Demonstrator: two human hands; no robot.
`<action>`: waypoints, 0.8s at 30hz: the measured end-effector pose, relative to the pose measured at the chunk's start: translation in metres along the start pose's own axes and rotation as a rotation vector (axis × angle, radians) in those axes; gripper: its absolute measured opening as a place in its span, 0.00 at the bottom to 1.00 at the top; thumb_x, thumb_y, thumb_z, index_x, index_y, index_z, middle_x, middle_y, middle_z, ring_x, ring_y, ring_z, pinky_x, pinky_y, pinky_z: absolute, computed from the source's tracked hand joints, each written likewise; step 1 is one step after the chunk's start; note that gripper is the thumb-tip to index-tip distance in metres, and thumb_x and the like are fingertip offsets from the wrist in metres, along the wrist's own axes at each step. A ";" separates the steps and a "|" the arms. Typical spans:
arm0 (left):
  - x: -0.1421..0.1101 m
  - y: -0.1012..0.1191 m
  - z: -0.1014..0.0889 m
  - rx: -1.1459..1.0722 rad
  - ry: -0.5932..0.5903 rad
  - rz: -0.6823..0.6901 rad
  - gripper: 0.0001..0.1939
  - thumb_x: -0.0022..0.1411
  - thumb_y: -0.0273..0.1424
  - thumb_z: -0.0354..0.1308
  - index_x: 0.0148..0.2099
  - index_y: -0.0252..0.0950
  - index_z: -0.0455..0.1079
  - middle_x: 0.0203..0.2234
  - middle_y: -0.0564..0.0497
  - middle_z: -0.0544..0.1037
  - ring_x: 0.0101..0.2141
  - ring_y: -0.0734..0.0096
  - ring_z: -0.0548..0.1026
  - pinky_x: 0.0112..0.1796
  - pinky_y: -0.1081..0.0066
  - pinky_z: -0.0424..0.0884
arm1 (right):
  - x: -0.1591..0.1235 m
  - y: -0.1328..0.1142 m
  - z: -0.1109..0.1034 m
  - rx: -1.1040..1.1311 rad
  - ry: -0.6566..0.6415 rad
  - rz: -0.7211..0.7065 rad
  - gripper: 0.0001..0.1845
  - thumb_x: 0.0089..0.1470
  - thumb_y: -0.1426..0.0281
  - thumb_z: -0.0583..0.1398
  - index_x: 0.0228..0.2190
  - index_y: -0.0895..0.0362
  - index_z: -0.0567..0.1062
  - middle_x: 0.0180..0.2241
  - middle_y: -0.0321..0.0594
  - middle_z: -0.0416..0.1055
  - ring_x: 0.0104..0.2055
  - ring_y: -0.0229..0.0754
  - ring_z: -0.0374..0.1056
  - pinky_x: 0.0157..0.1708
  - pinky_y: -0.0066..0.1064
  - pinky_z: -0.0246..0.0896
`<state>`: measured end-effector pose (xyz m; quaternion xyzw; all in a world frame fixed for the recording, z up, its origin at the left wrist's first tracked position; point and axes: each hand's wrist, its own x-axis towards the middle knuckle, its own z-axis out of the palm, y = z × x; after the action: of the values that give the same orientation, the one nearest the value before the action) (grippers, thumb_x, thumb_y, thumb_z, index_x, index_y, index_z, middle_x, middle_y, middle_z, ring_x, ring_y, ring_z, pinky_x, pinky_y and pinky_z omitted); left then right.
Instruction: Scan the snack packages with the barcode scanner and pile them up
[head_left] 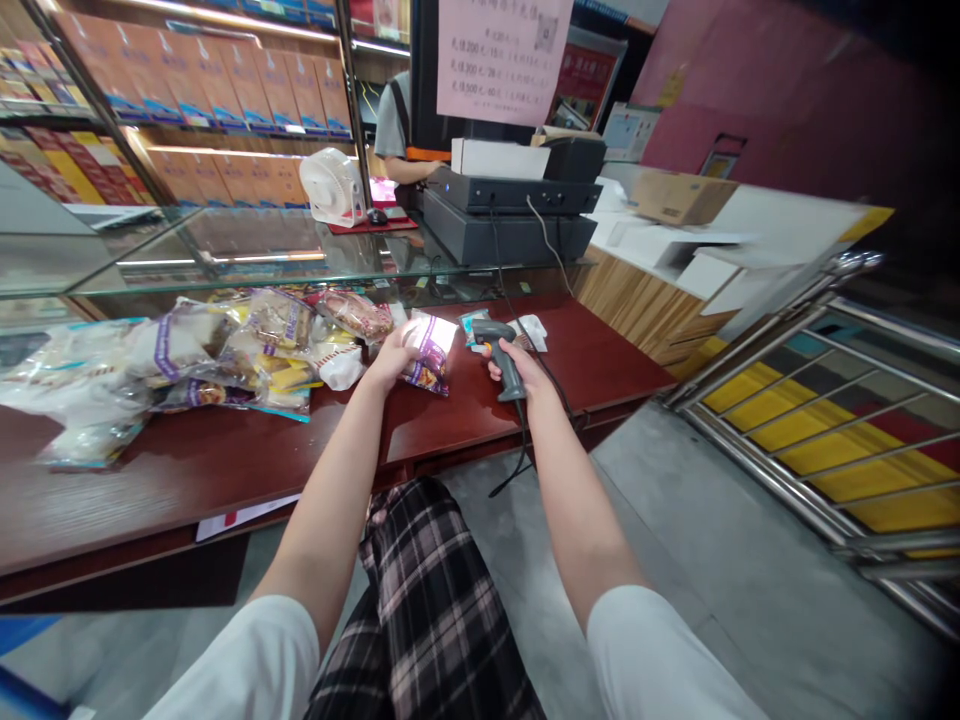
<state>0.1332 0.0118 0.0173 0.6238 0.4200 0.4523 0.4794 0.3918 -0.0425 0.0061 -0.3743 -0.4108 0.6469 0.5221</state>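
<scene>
My left hand [393, 358] grips the left edge of a small purple-and-white snack packet [431, 358] just over the dark red counter [450, 430]. A bright glare lies on the packet's upper part. Wrapped around the handle of a grey barcode scanner [508, 375] is my right hand [525, 368]; the scanner's head points left, towards the packet. Its black cable hangs down over the counter's front edge. A heap of bagged snacks [289, 335] lies left of my left hand. Behind the scanner is a crumpled white wrapper [533, 332].
Beyond the counter runs a glass display case [262, 240] with a white fan [332, 188] and a dark till machine [510, 220] on it. A person's arm [409, 168] shows beside the till. At right stands a metal railing [772, 450]. Boxes fill the back shelves.
</scene>
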 end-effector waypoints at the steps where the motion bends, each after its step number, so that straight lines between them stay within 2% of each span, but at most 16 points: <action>1: 0.000 0.000 0.001 0.009 0.004 -0.014 0.43 0.43 0.20 0.54 0.65 0.35 0.61 0.55 0.44 0.73 0.53 0.55 0.73 0.54 0.54 0.71 | 0.000 0.000 0.000 -0.001 0.015 0.004 0.13 0.59 0.60 0.56 0.36 0.57 0.71 0.34 0.42 0.76 0.19 0.33 0.58 0.18 0.26 0.57; 3: -0.001 0.003 0.003 0.073 0.061 0.019 0.41 0.46 0.21 0.54 0.65 0.37 0.60 0.56 0.43 0.72 0.54 0.55 0.73 0.53 0.54 0.71 | 0.001 0.000 0.000 0.009 0.025 0.008 0.13 0.60 0.61 0.55 0.38 0.57 0.72 0.37 0.44 0.78 0.19 0.33 0.59 0.18 0.27 0.58; 4: -0.002 0.005 0.003 0.134 0.118 0.077 0.39 0.47 0.21 0.54 0.65 0.37 0.60 0.59 0.43 0.69 0.57 0.55 0.70 0.56 0.54 0.69 | 0.001 0.000 0.000 0.022 0.027 0.005 0.13 0.60 0.62 0.54 0.39 0.57 0.72 0.38 0.44 0.78 0.19 0.33 0.59 0.17 0.27 0.58; 7: -0.009 0.014 0.004 0.384 0.323 0.320 0.38 0.50 0.21 0.53 0.65 0.39 0.59 0.68 0.46 0.52 0.67 0.57 0.53 0.64 0.56 0.55 | 0.002 0.000 -0.001 0.071 0.054 -0.022 0.13 0.59 0.61 0.55 0.41 0.56 0.72 0.39 0.43 0.78 0.19 0.32 0.59 0.17 0.26 0.57; 9: -0.016 0.021 0.004 0.543 0.420 0.410 0.38 0.52 0.21 0.52 0.66 0.39 0.57 0.71 0.48 0.44 0.69 0.58 0.43 0.66 0.54 0.46 | 0.002 0.000 -0.002 0.090 0.073 -0.030 0.14 0.58 0.60 0.55 0.41 0.56 0.72 0.39 0.42 0.77 0.19 0.32 0.59 0.17 0.25 0.57; 11: -0.024 0.027 0.003 0.662 0.512 0.394 0.38 0.54 0.21 0.51 0.68 0.38 0.54 0.71 0.47 0.41 0.70 0.56 0.36 0.66 0.49 0.39 | 0.003 0.000 -0.003 0.098 0.070 -0.021 0.14 0.58 0.60 0.56 0.39 0.56 0.73 0.38 0.41 0.77 0.19 0.32 0.59 0.17 0.25 0.57; 13: -0.029 0.031 0.001 0.741 0.610 0.319 0.38 0.55 0.23 0.53 0.68 0.34 0.53 0.71 0.42 0.41 0.69 0.49 0.32 0.65 0.41 0.33 | 0.003 0.000 -0.004 0.104 0.054 -0.013 0.13 0.58 0.60 0.56 0.38 0.57 0.73 0.37 0.40 0.77 0.19 0.31 0.59 0.17 0.25 0.57; 16: -0.032 0.031 -0.001 0.829 0.725 0.272 0.36 0.57 0.26 0.54 0.68 0.31 0.54 0.70 0.37 0.41 0.69 0.42 0.32 0.62 0.35 0.28 | 0.003 0.000 -0.004 0.109 0.048 -0.015 0.12 0.57 0.61 0.56 0.37 0.57 0.73 0.37 0.40 0.77 0.19 0.31 0.59 0.17 0.26 0.58; 18: -0.033 0.030 0.000 0.904 0.700 0.318 0.30 0.62 0.26 0.50 0.67 0.35 0.57 0.69 0.39 0.49 0.68 0.46 0.41 0.63 0.37 0.32 | 0.003 0.000 -0.004 0.114 0.054 -0.015 0.12 0.57 0.61 0.57 0.37 0.57 0.73 0.36 0.40 0.77 0.19 0.31 0.59 0.18 0.26 0.58; 21: -0.033 0.026 0.011 1.027 0.466 0.361 0.23 0.66 0.28 0.45 0.61 0.36 0.66 0.61 0.39 0.65 0.64 0.50 0.56 0.64 0.44 0.41 | 0.004 0.001 -0.005 0.131 0.046 -0.010 0.12 0.57 0.62 0.57 0.36 0.58 0.73 0.35 0.40 0.76 0.19 0.31 0.60 0.17 0.25 0.57; 23: -0.033 0.022 0.022 1.071 0.375 0.326 0.21 0.66 0.33 0.48 0.57 0.31 0.69 0.59 0.35 0.67 0.63 0.46 0.58 0.64 0.44 0.44 | 0.005 0.002 -0.006 0.143 0.029 -0.006 0.13 0.57 0.62 0.57 0.37 0.59 0.73 0.33 0.40 0.76 0.19 0.31 0.60 0.17 0.25 0.57; 24: -0.034 0.020 0.026 1.079 0.385 0.298 0.23 0.65 0.35 0.50 0.57 0.28 0.69 0.59 0.32 0.66 0.63 0.44 0.57 0.64 0.43 0.42 | 0.006 0.002 -0.007 0.148 0.025 -0.007 0.13 0.57 0.61 0.58 0.37 0.59 0.73 0.33 0.40 0.76 0.19 0.31 0.60 0.17 0.25 0.57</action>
<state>0.1525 -0.0299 0.0283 0.7385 0.5779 0.3422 -0.0590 0.3961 -0.0362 0.0010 -0.3412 -0.3567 0.6689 0.5558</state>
